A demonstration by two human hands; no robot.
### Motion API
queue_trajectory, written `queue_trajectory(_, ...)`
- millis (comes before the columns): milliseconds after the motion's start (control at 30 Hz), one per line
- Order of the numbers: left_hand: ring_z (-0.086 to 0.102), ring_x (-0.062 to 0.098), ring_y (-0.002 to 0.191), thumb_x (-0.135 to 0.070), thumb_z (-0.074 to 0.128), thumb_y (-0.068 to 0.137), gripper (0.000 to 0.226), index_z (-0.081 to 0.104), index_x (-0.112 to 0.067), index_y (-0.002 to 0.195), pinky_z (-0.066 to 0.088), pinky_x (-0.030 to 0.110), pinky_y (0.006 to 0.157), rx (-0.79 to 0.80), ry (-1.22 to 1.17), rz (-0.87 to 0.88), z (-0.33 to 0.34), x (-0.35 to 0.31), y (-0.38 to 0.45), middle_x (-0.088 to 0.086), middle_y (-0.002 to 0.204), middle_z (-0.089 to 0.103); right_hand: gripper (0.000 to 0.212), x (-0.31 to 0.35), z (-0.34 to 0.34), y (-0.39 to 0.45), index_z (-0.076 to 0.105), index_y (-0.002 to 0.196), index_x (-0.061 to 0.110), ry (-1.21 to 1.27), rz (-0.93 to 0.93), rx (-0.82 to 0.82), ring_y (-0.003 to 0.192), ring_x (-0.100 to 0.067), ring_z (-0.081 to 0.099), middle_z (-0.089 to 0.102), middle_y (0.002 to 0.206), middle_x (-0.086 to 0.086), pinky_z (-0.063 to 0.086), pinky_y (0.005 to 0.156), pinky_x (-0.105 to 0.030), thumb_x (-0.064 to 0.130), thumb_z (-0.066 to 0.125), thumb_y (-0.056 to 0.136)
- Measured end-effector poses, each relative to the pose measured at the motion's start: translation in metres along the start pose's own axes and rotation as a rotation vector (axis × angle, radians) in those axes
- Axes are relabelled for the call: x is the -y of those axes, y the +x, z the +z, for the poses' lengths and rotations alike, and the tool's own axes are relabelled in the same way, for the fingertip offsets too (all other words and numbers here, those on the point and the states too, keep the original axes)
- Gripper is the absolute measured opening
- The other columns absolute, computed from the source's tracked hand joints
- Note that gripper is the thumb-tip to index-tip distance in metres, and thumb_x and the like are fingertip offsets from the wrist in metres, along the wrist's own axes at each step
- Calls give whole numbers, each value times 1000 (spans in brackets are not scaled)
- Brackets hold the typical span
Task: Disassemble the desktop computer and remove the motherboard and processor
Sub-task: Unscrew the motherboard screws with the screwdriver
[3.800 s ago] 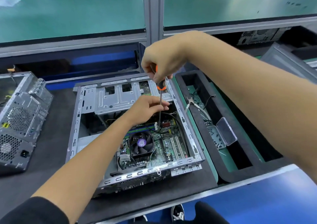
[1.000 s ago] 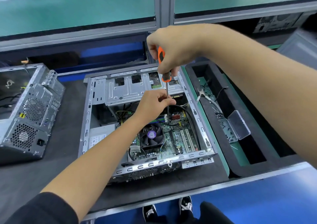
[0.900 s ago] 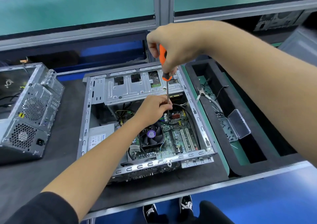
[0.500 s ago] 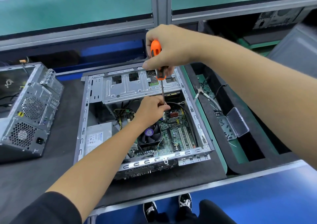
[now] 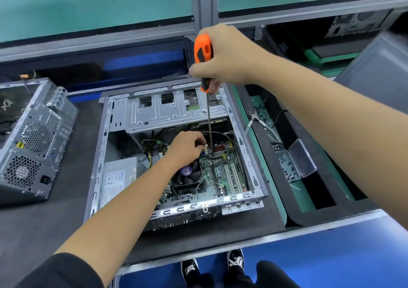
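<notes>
Screwdriver in right-hand grip.

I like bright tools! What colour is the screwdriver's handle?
Orange with black, on the screwdriver, head view.

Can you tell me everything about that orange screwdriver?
The orange-and-black-handled screwdriver has a thick, plastic-looking grip and a long, thin metal shaft. It stands nearly upright. The right hand grips its handle from the side. Its tip reaches down onto the green motherboard inside the open grey metal computer case, beside the left hand, whose fingers do not clearly touch it.
</notes>
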State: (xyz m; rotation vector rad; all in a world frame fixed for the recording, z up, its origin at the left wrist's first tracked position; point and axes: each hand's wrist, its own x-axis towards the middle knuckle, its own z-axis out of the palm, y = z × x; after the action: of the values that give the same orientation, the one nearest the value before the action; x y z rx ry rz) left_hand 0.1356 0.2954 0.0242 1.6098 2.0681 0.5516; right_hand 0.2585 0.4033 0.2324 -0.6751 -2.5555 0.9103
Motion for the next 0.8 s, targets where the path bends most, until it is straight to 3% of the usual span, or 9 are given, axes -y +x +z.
queue_trajectory(167, 64, 17, 84, 1, 50, 85, 30, 71, -17, 98, 52, 28, 75, 50, -39, -35, -1, -3, 0, 1, 98, 70, 31, -2, -7, 0, 38, 68, 17, -2, -11, -38, 49, -12, 68, 46, 62, 0, 44, 41, -18, 21, 67, 80)
queue_trajectory(300, 61, 14, 72, -1, 48, 87, 30, 70, -17, 100, 46, 22, 62, 84, -34, -33, 3, -4, 2, 1, 97, 70, 30, -5, -6, -1, 39, 70, 15, 42, 2, -25, 50, -16, 69, 47, 65, -4, 44, 39, -18, 18, 67, 81)
queue_trajectory(433, 64, 21, 82, -20, 58, 89, 22, 67, -17, 109, 52, 31, 76, 106, 1, -28, 7, -6, 4, 2, 95, 70, 28, -8, -6, -3, 40, 72, 13, 43, 2, -34, 49, -17, 69, 49, 66, -6, 44, 39, -19, 18, 66, 81)
queue_trajectory(500, 64, 20, 81, -20, 60, 88, 24, 67, -16, 110, 51, 30, 74, 110, -6, -42, 8, -6, 5, -2, 91, 68, 24, -8, -8, -4, 43, 78, 11, 71, 7, -38, 50, -18, 69, 52, 69, -11, 48, 42, -24, 16, 66, 82)
queue_trajectory(633, 62, 17, 74, -28, 65, 85, 21, 69, -17, 103, 43, 25, 67, 129, 18, -48, 10, -6, 5, -5, 80, 68, 22, -4, -16, -4, 45, 79, 9, 100, -4, -59, 49, -19, 68, 52, 68, -11, 52, 43, -26, 15, 66, 81)
queue_trajectory(800, 62, 21, 82, -39, 66, 85, 16, 66, -23, 85, 43, 36, 86, 146, 46, -61, 13, -7, 6, -5, 81, 68, 23, 2, -21, -5, 45, 78, 10, 83, -16, -75, 50, -21, 68, 53, 69, -11, 56, 48, -30, 15, 67, 82)
